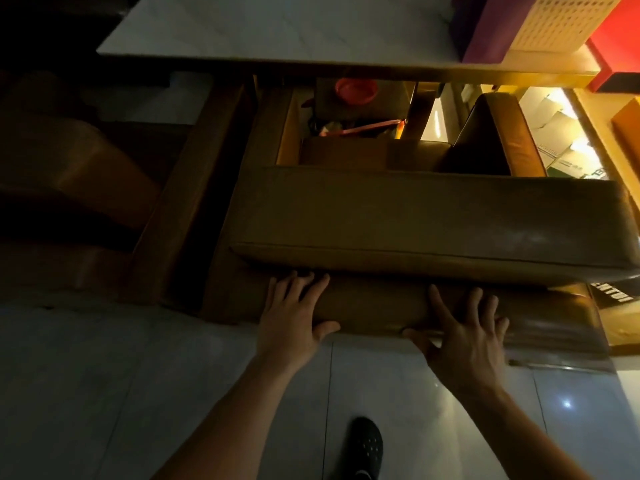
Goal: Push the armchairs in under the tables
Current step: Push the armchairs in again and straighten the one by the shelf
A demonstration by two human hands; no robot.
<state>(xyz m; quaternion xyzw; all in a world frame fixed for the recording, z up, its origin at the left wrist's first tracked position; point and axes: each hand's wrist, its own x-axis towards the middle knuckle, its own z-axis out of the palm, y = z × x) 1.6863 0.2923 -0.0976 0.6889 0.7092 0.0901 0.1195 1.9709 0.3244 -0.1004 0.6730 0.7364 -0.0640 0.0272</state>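
A brown leather armchair stands before me, its thick backrest towards me and its seat partly beneath a white marble-topped table. My left hand lies flat on the lower back of the chair, fingers spread. My right hand presses flat against the same panel further right, fingers apart. Neither hand grips anything. The right armrest reaches under the table edge.
Another brown armchair sits in shadow at the left. On the table's right end stand a purple box and a red box. A red bowl rests on clutter under the table. My dark shoe stands on pale floor tiles.
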